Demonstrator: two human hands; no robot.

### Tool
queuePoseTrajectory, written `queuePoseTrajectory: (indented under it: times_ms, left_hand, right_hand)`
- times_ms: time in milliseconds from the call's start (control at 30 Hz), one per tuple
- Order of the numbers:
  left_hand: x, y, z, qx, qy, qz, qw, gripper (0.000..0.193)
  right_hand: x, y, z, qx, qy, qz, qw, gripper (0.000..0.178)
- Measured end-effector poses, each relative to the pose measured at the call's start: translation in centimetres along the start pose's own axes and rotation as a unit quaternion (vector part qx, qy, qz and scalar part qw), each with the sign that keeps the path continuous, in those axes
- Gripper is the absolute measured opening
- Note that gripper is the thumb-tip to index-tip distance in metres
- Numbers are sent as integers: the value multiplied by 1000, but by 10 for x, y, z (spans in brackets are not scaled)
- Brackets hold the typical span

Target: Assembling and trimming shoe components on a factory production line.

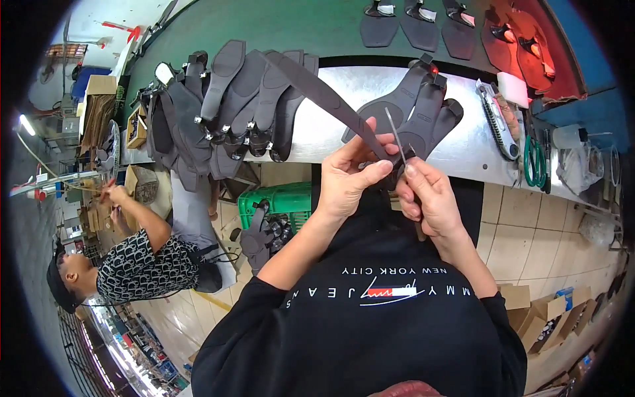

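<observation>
In front of my chest, my left hand [350,175] grips a dark grey sandal sole [324,96] near one end, its long flat body slanting up to the left, seen nearly edge-on. My right hand [428,195] is closed round a slim metal-bladed hand tool [397,135]; its blade points up past the fingers and its handle end shows below the hand. Both hands meet at the sole's near end, where a black strap part is mostly hidden by fingers. Just beyond them, more dark sandals [430,122] lie on the metal table [317,135].
Many dark sandals [228,66] are heaped at left. A utility knife [497,122], a white block [512,89] and green-handled scissors [534,159] lie at right. Red soles [529,40] and black ones sit on the green belt [291,23]. Left, a co-worker [145,264] stands near a green crate [281,202].
</observation>
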State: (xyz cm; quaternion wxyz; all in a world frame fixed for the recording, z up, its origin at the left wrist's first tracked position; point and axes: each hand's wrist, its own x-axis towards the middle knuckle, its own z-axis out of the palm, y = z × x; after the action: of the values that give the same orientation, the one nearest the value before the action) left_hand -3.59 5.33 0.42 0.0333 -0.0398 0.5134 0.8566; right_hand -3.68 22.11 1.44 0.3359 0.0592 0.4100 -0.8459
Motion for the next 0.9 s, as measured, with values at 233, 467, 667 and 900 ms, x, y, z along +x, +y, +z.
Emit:
queuePoseTrajectory:
  times_ms: [233,467,667,900]
  left_hand:
    - [16,63,-32,113,-24,37,993,51]
    - [26,179,-145,426,382,155,805,48]
    - [68,173,-95,398,307,312,806,29]
    - [271,58,-33,576,123,194,785,64]
  right_hand:
    - [-4,-36,-25,65,-52,-100,991,53]
    - [0,-50,-54,52,28,-136,989,50]
    - [17,-58,-75,-165,163,-226,946,34]
    - [38,-81,-103,-660,316,-345,588,25]
